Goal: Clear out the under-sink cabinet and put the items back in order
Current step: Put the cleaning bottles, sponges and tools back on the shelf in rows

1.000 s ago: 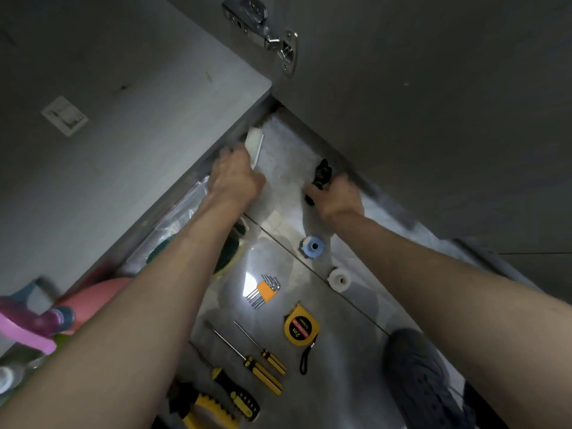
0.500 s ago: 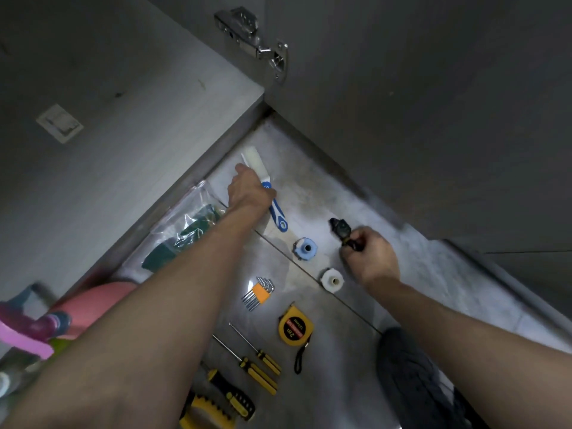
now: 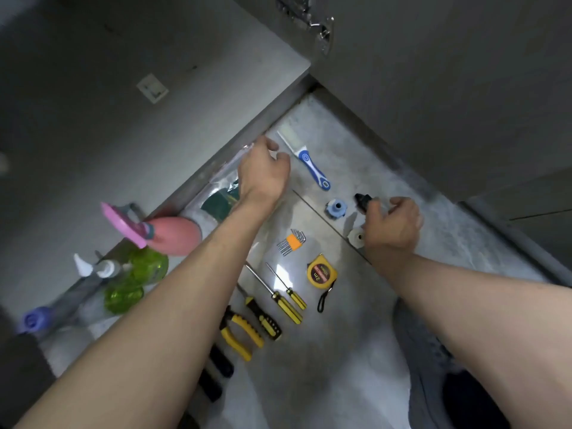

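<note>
Two screwdrivers (image 3: 280, 294); one tape measure (image 3: 321, 272).

Black item (image 3: 361, 200) mostly hidden in right hand (image 3: 392, 228), type can't tell. White roll (image 3: 356, 236) half covered by same hand. Clear bag (image 3: 216, 193) partly behind left hand (image 3: 263, 171) & forearm; contents unclear. Spray bottles (image 3: 136, 274) blurred. Hinge (image 3: 309, 17) cut by top edge. Black handles (image 3: 216, 366) part-hidden under left arm. Shoe (image 3: 433, 366) cut at bottom edge.

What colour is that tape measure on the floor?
The tape measure is yellow with a red-and-black label, seen in the head view.
</note>
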Tool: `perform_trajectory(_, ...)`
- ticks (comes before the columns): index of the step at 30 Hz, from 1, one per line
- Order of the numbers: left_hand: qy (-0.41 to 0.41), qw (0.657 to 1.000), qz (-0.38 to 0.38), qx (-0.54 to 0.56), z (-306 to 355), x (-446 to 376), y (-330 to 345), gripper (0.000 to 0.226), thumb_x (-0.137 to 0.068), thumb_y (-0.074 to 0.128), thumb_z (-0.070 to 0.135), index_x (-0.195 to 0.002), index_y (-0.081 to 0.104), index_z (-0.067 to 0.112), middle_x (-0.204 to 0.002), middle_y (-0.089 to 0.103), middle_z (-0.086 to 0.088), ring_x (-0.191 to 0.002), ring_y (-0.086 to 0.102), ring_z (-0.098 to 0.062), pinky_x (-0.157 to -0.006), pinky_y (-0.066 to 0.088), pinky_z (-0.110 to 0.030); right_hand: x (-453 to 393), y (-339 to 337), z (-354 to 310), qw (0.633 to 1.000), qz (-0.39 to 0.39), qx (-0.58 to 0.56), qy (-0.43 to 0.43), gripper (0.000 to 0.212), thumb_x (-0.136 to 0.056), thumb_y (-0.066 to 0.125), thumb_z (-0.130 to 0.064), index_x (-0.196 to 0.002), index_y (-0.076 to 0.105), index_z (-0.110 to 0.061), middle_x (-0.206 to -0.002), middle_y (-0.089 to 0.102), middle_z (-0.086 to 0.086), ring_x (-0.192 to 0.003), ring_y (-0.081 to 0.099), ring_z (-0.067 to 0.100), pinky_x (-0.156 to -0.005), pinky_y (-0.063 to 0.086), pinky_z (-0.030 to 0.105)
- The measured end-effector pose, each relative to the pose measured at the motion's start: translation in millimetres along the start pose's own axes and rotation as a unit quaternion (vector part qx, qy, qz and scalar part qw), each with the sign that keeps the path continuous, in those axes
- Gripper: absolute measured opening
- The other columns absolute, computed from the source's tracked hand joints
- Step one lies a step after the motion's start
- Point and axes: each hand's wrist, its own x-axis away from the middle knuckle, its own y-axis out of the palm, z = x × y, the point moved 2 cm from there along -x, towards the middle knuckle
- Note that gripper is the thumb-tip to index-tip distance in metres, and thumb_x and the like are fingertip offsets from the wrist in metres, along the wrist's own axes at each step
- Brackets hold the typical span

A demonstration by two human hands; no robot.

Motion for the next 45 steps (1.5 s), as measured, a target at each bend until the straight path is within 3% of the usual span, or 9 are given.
perform_trajectory(4, -0.021, 0.995, -0.031, -0.094, -27.6, 66.0, -36.0, 0.008, -0.086, 0.05, 0.025, -0.086, 0.057, 0.029, -0.091, 0.069, 0.003, -0.095, 0.065, -0.028, -0.086, 0.052, -0.035, 25.9, -13.8, -10.7, 0.999, -0.032, -0.035, -0.009, 0.03, -0.091, 0.056, -0.036, -0.111, 0.059, -0.014, -0.111, 0.063, 0.008, -0.117, 0.05, 0.03, -0.092, 0.044, 0.042)
perform_trajectory(8, -0.091, 0.986, -0.052, -0.133, -73.1, 132.0, -66.8, 0.019, -0.091, 0.047, 0.028, -0.092, 0.065, 0.022, -0.097, 0.072, -0.006, -0.092, 0.066, -0.031, -0.083, 0.056, -0.04, 64.5, -19.1, -19.0, 0.976, -0.192, -0.051, -0.085, 0.017, -0.09, 0.059, -0.032, -0.102, 0.061, -0.021, -0.094, 0.065, -0.002, -0.1, 0.06, 0.025, -0.083, 0.047, 0.034)
perform_trajectory(12, -0.186, 0.97, -0.066, -0.142, -117.8, 191.1, -93.3, 0.022, -0.088, 0.049, 0.032, -0.097, 0.068, 0.024, -0.103, 0.071, -0.005, -0.097, 0.065, -0.03, -0.086, 0.054, -0.036, 112.1, -21.9, -27.9, 0.912, -0.378, 0.059, -0.15, 0.01, -0.089, 0.057, -0.033, -0.096, 0.061, -0.026, -0.092, 0.066, -0.005, -0.085, 0.062, 0.018, -0.071, 0.046, 0.031)
perform_trajectory(15, -0.237, 0.96, -0.074, -0.126, -134.2, 222.2, -106.0, 0.027, -0.089, 0.05, 0.027, -0.104, 0.069, 0.017, -0.115, 0.068, -0.01, -0.109, 0.062, -0.032, -0.092, 0.051, -0.032, 145.4, -27.5, -41.4, 0.861, -0.443, 0.133, -0.209, 0.014, -0.089, 0.057, -0.028, -0.098, 0.065, -0.021, -0.101, 0.067, 0.002, -0.095, 0.062, 0.024, -0.083, 0.051, 0.034)
perform_trajectory(27, -0.211, 0.975, 0.013, -0.075, -105.1, 235.2, -112.1, 0.034, -0.092, 0.048, 0.025, -0.123, 0.058, 0.015, -0.131, 0.057, -0.01, -0.12, 0.055, -0.032, -0.094, 0.049, -0.037, 207.0, -45.1, -104.0, 0.817, -0.434, 0.128, -0.357, 0.025, -0.09, 0.057, -0.025, -0.114, 0.063, -0.024, -0.105, 0.066, -0.007, -0.099, 0.061, 0.016, -0.088, 0.051, 0.035)
perform_trajectory(31, -0.196, 0.971, 0.048, -0.124, -117.8, 215.5, -149.2, 0.032, -0.091, 0.048, 0.023, -0.121, 0.058, 0.016, -0.125, 0.06, -0.01, -0.115, 0.058, -0.032, -0.087, 0.05, -0.035, 207.9, -29.5, -141.0, 0.812, -0.438, 0.079, -0.378, 0.015, -0.089, 0.058, -0.024, -0.102, 0.063, -0.028, -0.088, 0.066, -0.009, -0.082, 0.063, 0.012, -0.067, 0.047, 0.029)
perform_trajectory(37, -0.118, 0.952, 0.043, -0.279, -106.8, 154.1, -237.0, 0.026, -0.09, 0.052, 0.03, -0.11, 0.064, 0.02, -0.115, 0.065, -0.011, -0.105, 0.063, -0.033, -0.078, 0.05, -0.034, 214.9, -0.4, -213.1, 0.794, -0.461, 0.064, -0.392, 0.011, -0.083, 0.058, -0.019, -0.09, 0.061, -0.026, -0.088, 0.069, -0.002, -0.089, 0.067, 0.027, -0.081, 0.055, 0.039)
perform_trajectory(40, -0.114, 0.943, 0.053, -0.309, -115.0, 121.0, -270.6, 0.031, -0.087, 0.057, 0.033, -0.114, 0.064, 0.021, -0.122, 0.061, -0.012, -0.113, 0.06, -0.034, -0.089, 0.049, -0.034, 219.2, 20.9, -242.9, 0.798, -0.465, 0.047, -0.38, 0.024, -0.081, 0.056, -0.03, -0.103, 0.065, -0.026, -0.087, 0.066, -0.007, -0.088, 0.065, 0.022, -0.075, 0.049, 0.031)
perform_trajectory(45, -0.151, 0.944, 0.053, -0.289, -159.6, 96.6, -286.0, 0.034, -0.09, 0.055, 0.04, -0.113, 0.065, 0.018, -0.119, 0.063, -0.014, -0.106, 0.06, -0.034, -0.087, 0.051, -0.034, 227.7, 60.2, -271.0, 0.798, -0.46, 0.083, -0.381, 0.044, -0.089, 0.066, -0.036, -0.126, 0.063, -0.012, -0.115, 0.067, 0.006, -0.107, 0.062, 0.025, -0.091, 0.05, 0.035)
